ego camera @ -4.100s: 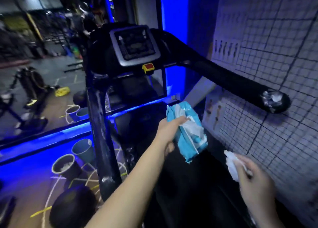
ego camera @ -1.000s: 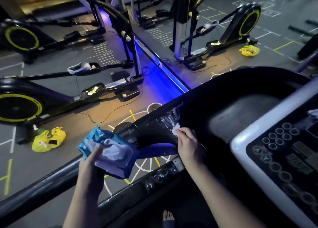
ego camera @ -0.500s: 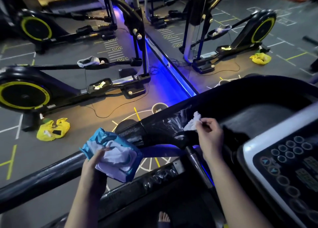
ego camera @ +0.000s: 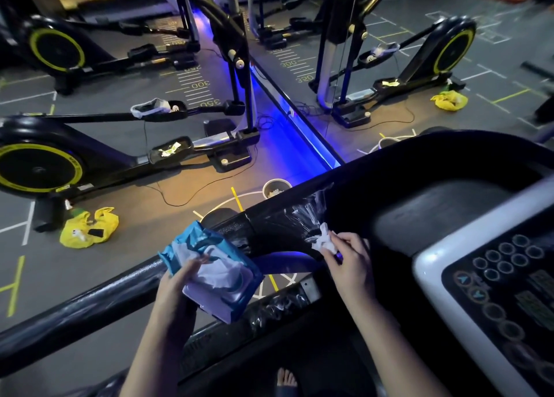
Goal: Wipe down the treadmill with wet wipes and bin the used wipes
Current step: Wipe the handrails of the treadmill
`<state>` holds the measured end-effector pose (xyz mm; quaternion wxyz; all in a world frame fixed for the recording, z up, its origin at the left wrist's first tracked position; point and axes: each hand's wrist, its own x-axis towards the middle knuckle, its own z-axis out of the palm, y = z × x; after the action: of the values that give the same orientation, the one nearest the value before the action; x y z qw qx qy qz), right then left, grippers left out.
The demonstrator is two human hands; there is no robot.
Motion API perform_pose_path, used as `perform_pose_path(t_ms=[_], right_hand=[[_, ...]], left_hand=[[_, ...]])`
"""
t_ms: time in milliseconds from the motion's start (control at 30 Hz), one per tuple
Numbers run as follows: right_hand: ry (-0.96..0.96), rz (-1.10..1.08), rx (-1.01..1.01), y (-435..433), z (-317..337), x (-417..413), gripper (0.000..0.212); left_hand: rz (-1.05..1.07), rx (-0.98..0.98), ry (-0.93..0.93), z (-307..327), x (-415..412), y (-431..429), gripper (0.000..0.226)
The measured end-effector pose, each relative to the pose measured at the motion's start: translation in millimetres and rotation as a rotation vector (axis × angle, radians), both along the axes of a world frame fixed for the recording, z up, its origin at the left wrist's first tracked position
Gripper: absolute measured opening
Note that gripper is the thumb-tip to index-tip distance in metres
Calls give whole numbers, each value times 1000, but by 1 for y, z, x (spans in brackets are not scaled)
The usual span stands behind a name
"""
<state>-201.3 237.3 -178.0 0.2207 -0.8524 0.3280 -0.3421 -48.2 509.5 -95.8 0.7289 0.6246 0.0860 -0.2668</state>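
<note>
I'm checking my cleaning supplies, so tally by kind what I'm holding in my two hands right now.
Blue wet wipes pack, in left hand: 1
Crumpled white wipe, in right hand: 1
Total: 2

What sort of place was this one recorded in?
Most likely a gym. The person stands at a treadmill console with round buttons, an exercise machine with a yellow-rimmed flywheel stands to the left, and numbered floor markings run like a distance scale.
</note>
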Motion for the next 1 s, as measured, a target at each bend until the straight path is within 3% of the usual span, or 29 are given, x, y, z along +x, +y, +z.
perform_pose_path(t_ms=[33,100,200,267,367,500,600,700,867,1000], right_hand=[[7,13,-20,1,-1,0,36],[11,34,-61,1,-3,3,38],[23,34,-102,5,-8,8,32],[30,-1,-107,10,-12,13,17],[40,-74,-113,19,-9,29,23],[61,8,-211,32,-4,50,11],[-93,27,-65,34,-3,46,21],[-258,-90,115,25,13,25,23],[-247,-152,162,-3,24,2,23],[-136,-48,133,9,11,8,35]], left_hand=[[-25,-21,-41,3,-2,-3,31],[-76,-7,-60,2,-5,-5,22],[-67,24,-59,2,-3,-4,17],[-57,46,-47,-1,-1,-3,15],[-67,16,-27,-1,-2,-1,16],[-63,6,-14,-1,-4,1,19],[-69,7,-20,-1,-4,5,24],[-59,-10,-33,-1,-4,8,26],[-34,-14,-31,1,-4,5,25],[-92,-10,-40,7,-10,-4,19]])
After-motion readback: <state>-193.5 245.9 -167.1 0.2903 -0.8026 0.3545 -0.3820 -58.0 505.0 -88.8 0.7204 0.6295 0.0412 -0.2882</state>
